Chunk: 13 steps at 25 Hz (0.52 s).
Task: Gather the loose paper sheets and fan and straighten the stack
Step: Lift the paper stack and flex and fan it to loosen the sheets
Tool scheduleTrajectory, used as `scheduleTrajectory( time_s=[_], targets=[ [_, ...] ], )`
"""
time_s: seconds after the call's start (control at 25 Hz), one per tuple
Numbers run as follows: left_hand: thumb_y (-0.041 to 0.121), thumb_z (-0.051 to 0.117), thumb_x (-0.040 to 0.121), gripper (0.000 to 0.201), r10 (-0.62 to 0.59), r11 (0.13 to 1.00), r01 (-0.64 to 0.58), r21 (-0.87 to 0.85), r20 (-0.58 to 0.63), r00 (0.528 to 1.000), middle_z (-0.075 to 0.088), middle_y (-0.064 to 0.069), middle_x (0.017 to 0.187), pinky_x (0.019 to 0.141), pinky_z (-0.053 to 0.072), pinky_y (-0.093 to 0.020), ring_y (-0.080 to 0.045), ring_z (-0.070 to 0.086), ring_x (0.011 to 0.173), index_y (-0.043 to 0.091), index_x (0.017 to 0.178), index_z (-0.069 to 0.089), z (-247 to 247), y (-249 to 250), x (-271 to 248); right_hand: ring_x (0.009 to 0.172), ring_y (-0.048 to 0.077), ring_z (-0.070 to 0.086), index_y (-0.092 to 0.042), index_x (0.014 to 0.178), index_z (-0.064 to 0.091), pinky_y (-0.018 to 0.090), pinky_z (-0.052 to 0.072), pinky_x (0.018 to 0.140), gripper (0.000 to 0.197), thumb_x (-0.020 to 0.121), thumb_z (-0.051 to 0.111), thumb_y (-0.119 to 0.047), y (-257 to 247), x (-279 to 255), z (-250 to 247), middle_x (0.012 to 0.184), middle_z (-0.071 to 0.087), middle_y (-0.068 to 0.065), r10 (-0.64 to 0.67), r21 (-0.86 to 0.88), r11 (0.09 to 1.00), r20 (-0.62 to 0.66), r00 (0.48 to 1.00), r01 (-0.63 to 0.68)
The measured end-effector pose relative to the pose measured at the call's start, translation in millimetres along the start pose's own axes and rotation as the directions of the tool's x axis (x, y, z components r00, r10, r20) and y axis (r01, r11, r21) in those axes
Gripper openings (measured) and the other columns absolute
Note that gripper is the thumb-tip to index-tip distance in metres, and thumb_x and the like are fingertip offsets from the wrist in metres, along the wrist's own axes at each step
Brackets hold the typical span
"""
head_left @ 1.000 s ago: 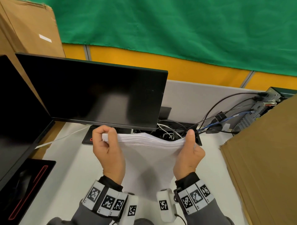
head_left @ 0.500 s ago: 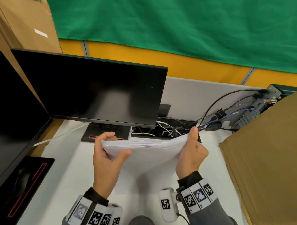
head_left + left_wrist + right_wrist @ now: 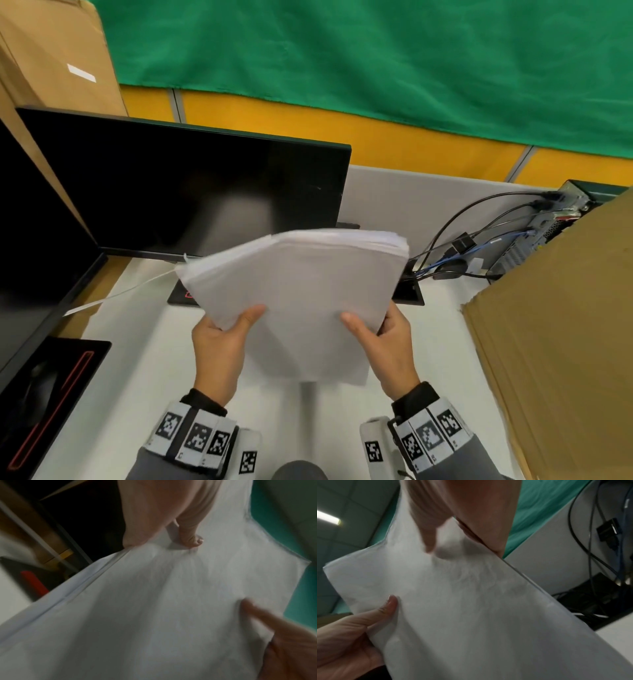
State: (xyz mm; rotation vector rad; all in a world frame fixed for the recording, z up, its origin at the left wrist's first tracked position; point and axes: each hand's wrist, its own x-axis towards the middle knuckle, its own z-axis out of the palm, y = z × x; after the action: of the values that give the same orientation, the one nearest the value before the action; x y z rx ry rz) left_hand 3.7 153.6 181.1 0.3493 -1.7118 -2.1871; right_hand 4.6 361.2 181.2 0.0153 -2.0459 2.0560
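Holding a thick paper stack (image 3: 301, 301) above the white desk (image 3: 137, 370) — left hand (image 3: 219, 349) and right hand (image 3: 390, 346) each pinch a near side edge, thumbs on top. Sheets are matte white, bowed upward, far edge layered and slightly splayed. Glossy black monitor (image 3: 191, 195) stands behind.

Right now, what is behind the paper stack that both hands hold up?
Behind the paper stack stand the dark monitor and a black base with cables. The stack covers the monitor's foot and most of that base.
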Motion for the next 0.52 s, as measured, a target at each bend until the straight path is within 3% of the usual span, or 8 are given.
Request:
scheduleTrajectory(
  time_s=[0.08,0.16,0.36,0.44,0.52],
  targets=[
    [0.003,0.073,0.072,0.030,0.101,0.994,-0.103,0.032,0.069,0.993,0.074,-0.005,0.088,0.068,0.050,-0.010,-0.007,0.070,0.081,-0.003,0.101,0.067,4,19,2,0.084,0.004,0.069,-0.010,0.103,0.066,0.015,0.052,0.069,0.026,0.078,0.073,-0.008,-6,3,-5,0.088,0.076,-0.012,-0.025,-0.006,1.000,-0.038,0.999,0.024],
    [0.004,0.074,0.070,0.035,0.122,0.990,-0.129,0.058,0.115,0.986,0.074,-0.006,0.092,0.070,0.051,-0.012,-0.011,0.070,0.085,-0.002,0.104,0.066,2,25,1,0.082,0.005,0.070,-0.006,0.102,0.066,0.014,0.052,0.068,0.023,0.079,0.069,-0.006,-7,3,-10,0.085,0.076,-0.011,-0.035,0.016,0.999,-0.058,0.998,0.036],
    [0.005,0.072,0.074,0.031,0.019,0.991,-0.033,0.131,0.106,0.994,0.073,0.010,0.084,0.062,0.050,-0.009,0.000,0.067,0.082,0.024,0.096,0.063,-2,0,-6,0.080,0.003,0.070,-0.017,0.095,0.068,0.014,0.052,0.065,0.018,0.083,0.065,-0.004,18,-12,-9,0.085,0.077,-0.014,0.125,0.044,0.992,-0.085,0.988,-0.122],
    [0.008,0.070,0.077,0.031,0.032,0.996,-0.039,0.085,0.088,0.996,0.073,0.021,0.081,0.065,0.050,-0.008,0.006,0.066,0.079,0.031,0.095,0.059,0,-4,-6,0.081,0.002,0.069,-0.018,0.095,0.068,0.014,0.053,0.067,0.016,0.086,0.062,-0.006,19,-11,-8,0.086,0.077,-0.015,0.117,0.055,0.992,-0.103,0.988,-0.112],
    [0.024,0.069,0.079,0.027,0.089,0.995,-0.093,0.046,0.076,0.993,0.069,0.024,0.087,0.070,0.051,-0.011,0.005,0.064,0.082,0.034,0.099,0.055,4,0,-8,0.084,0.002,0.068,-0.016,0.098,0.068,0.015,0.052,0.070,0.014,0.089,0.057,-0.011,10,-8,-5,0.088,0.076,-0.014,0.060,0.065,0.997,-0.128,0.990,-0.052]
  ],
)
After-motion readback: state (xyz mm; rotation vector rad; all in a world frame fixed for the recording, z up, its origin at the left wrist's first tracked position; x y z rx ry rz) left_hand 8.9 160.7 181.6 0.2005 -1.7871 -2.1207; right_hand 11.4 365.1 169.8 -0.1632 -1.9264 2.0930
